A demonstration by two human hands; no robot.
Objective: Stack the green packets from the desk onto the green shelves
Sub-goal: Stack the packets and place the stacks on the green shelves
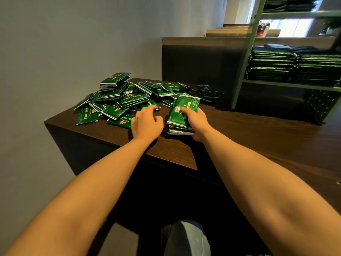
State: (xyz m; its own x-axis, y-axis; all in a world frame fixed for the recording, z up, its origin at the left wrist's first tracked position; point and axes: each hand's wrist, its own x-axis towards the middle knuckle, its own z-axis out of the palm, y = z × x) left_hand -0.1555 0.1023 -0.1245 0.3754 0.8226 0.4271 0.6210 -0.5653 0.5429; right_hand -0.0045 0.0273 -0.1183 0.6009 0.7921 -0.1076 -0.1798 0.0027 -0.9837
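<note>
A loose heap of green packets lies on the far left part of the dark wooden desk. My left hand reaches into the near edge of the heap, its fingertips touching a packet there. My right hand grips a stack of several green packets, thumb on the top packet, the stack's lower edge near the desk top. The green shelves stand at the right, with tall stacks of shelved packets on the middle level.
A grey wall runs along the left. A dark partition rises behind the desk. The desk's front edge is just below my wrists. A perforated green shelf panel meets the desk at the right. My knee shows at the bottom.
</note>
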